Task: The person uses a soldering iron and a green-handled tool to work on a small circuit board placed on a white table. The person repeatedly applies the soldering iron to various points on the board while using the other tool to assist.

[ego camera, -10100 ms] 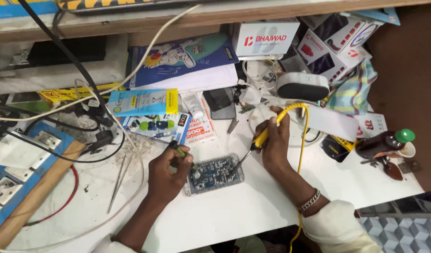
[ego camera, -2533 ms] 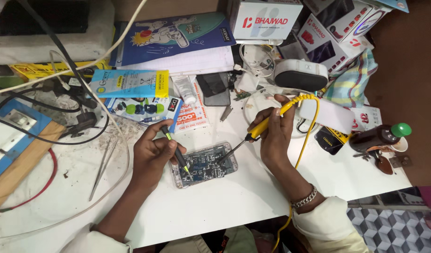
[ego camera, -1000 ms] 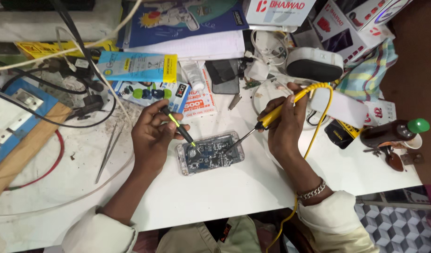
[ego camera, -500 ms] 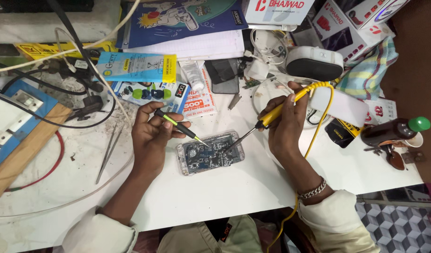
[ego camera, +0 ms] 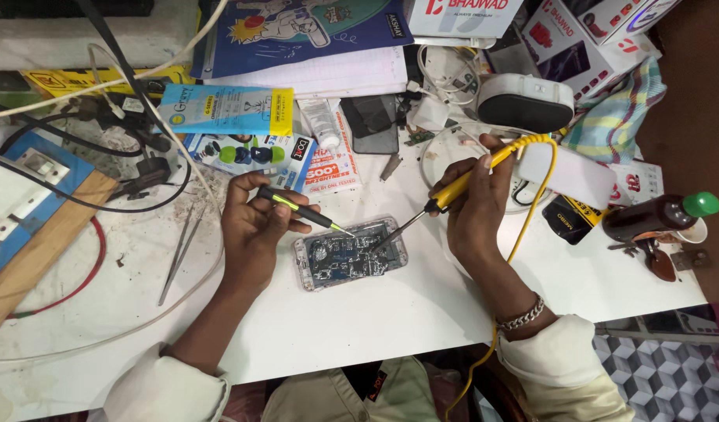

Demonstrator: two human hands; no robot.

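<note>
Phone point(ego camera: 350, 255) between both hands' tool tips

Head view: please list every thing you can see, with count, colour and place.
opened phone: one, clear frame, blue-grey board showing, table centre
screwdriver: one, black and green, tip at the phone's top edge
soldering iron: one, yellow with yellow cable, tip on the board
tweezers: one, metal, lying left of the phone
speaker: one, white and black, behind the iron
bottle: one, brown with green cap, lying at right edge
packets: several, blue and yellow, behind the phone
switch board: one, blue and white, far left
table: one, white
left hand: holds the screwdriver
right hand: holds the soldering iron
</note>
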